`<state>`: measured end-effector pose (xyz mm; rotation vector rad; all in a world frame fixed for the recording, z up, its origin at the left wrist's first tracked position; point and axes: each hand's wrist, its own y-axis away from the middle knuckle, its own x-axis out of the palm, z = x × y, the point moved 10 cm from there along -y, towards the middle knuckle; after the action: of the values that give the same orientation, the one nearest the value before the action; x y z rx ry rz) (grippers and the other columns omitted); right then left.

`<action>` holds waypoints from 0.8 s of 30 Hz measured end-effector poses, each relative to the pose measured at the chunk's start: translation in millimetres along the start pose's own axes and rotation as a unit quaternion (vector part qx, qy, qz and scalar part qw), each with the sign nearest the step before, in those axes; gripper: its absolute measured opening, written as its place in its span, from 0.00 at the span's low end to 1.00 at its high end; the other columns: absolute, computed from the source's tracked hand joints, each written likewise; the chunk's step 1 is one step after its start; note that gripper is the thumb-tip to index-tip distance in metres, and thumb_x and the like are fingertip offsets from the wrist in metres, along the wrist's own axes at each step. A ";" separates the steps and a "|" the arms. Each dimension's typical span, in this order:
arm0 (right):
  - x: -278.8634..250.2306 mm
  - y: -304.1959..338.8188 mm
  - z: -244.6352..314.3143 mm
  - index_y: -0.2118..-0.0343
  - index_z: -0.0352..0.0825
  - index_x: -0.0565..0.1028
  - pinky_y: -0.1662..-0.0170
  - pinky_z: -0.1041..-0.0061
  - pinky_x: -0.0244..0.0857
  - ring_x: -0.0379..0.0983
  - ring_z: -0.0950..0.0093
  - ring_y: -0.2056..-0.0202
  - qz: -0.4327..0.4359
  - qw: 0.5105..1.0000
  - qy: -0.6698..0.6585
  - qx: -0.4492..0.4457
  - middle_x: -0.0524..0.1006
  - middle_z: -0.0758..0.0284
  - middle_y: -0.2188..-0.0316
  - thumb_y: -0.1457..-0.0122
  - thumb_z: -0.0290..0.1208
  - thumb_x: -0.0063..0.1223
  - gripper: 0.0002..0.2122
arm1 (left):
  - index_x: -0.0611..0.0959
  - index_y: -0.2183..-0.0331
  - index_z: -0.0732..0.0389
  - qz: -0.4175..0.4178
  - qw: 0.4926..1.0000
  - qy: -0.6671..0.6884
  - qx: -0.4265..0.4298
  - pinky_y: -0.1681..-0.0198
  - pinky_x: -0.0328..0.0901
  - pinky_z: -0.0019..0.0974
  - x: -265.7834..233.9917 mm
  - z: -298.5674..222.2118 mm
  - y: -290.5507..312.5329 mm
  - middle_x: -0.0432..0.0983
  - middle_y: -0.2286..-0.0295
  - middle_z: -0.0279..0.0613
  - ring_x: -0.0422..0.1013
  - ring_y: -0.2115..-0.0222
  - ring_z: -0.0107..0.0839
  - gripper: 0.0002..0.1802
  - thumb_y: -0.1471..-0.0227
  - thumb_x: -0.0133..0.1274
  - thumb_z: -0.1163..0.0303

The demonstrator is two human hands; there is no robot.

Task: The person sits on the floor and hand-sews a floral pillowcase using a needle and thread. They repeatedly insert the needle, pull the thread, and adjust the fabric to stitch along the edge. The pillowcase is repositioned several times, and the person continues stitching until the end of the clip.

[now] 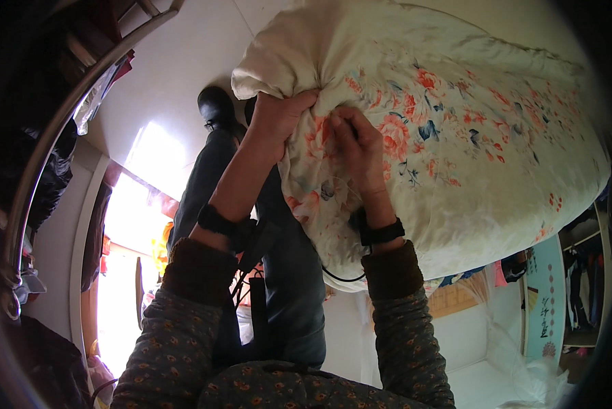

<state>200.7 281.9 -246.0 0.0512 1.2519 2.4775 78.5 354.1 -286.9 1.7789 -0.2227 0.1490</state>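
A big cream duvet (pixel 469 177) with coral flowers and blue leaves spreads from the middle to the far right. My left hand (pixel 278 123) is closed on its near left corner, the thumb lying over a bunched fold. Just to the right, my right hand (pixel 362 146) rests against the flowered cloth with thumb and fingertips pinched together. Whatever those fingertips hold is too small or hidden to make out. Both wrists wear black bands, below which patterned sleeves begin.
My legs (pixel 289 286) in dark trousers and a black shoe (pixel 216 108) show left of the duvet. A curved metal rail (pixel 43 157) runs along the left edge. Bright light fills a doorway (pixel 132 266). Shelves with clothes (pixel 582 286) stand at the right.
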 end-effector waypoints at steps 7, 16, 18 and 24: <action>4.9 -9.4 8.8 0.67 0.31 0.69 0.70 0.80 0.64 0.67 0.79 0.77 0.014 0.998 0.061 -0.016 0.73 0.66 0.77 0.40 0.26 0.46 0.04 | 0.71 0.55 0.69 -0.040 0.998 -0.035 0.033 0.59 0.68 0.33 -7.4 1.4 -3.4 0.73 0.61 0.42 0.72 0.61 0.31 0.25 0.58 0.58 0.77; 13.5 -28.4 54.7 0.59 0.33 0.65 0.72 0.68 0.66 0.74 0.61 0.76 0.056 0.993 0.101 -0.030 0.74 0.57 0.79 0.38 0.27 0.41 0.07 | 0.72 0.56 0.67 -0.065 0.997 -0.003 0.039 0.62 0.69 0.32 -10.9 -2.7 0.7 0.74 0.62 0.42 0.73 0.63 0.31 0.25 0.58 0.60 0.77; 18.3 -32.0 63.8 0.58 0.34 0.65 0.72 0.67 0.66 0.74 0.59 0.76 0.099 0.985 0.139 -0.037 0.74 0.56 0.80 0.38 0.28 0.41 0.07 | 0.73 0.56 0.67 -0.054 0.997 0.031 0.051 0.63 0.70 0.33 -9.7 -6.7 1.2 0.74 0.63 0.43 0.73 0.64 0.32 0.25 0.58 0.61 0.78; 30.4 -38.8 70.8 0.58 0.37 0.66 0.72 0.67 0.66 0.74 0.59 0.77 0.148 0.961 0.231 -0.037 0.74 0.57 0.82 0.40 0.28 0.43 0.08 | 0.74 0.56 0.67 -0.047 0.993 0.051 0.100 0.63 0.70 0.33 -14.4 -22.8 0.6 0.75 0.62 0.43 0.74 0.66 0.31 0.25 0.58 0.63 0.76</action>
<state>197.7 367.7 -237.4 -0.4131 1.4109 2.9051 64.7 377.2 -284.5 1.9705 -0.0513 0.2003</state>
